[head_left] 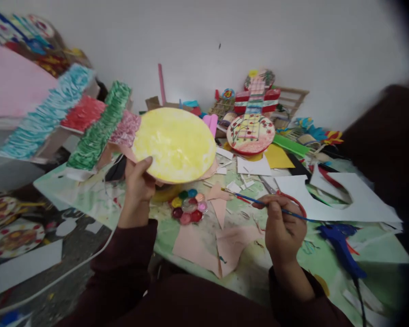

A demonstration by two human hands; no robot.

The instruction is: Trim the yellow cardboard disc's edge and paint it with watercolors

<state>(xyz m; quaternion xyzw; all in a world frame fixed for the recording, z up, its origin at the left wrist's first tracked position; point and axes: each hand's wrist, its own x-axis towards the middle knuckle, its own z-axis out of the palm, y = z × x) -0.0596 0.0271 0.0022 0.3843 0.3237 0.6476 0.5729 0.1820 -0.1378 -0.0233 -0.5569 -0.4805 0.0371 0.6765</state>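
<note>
Painted model (102, 125), its yellow oval (175, 145) turned to the viewer, is held up over a cluttered craft table (56, 181) in the head camera's view. Bars of green (100, 125) and blue (47, 111) cross its length, with a red panel (83, 113) between them, and a pink end (17, 81) runs out of frame at left. The left hand (139, 193) grips the oval's lower left edge, thumb pressed on the painted face; the other fingers are hidden behind, so how they bear on the back cannot be told. The right hand (284, 227) pinches a blue paintbrush (252, 200) between thumb and fingers, its tip pointing left, below and apart from the oval.

Near the brush tip stands a paint palette (190, 205) of small coloured cups, with peach paper scraps (194, 250) in front of it. Scissors (267, 184) lie just beyond the right hand; a blue glue gun (341, 250) rests to its right, near white paper (371, 195). At the back, another decorated model (255, 102) stands against the wall (157, 41), red blossoms painted on its round base.

Painting appears to be the step in hand: yellow reaches the oval's edges, though paler patches show. A further stroke would call for a steady left grip, a loaded brush and a light touch on the face.
</note>
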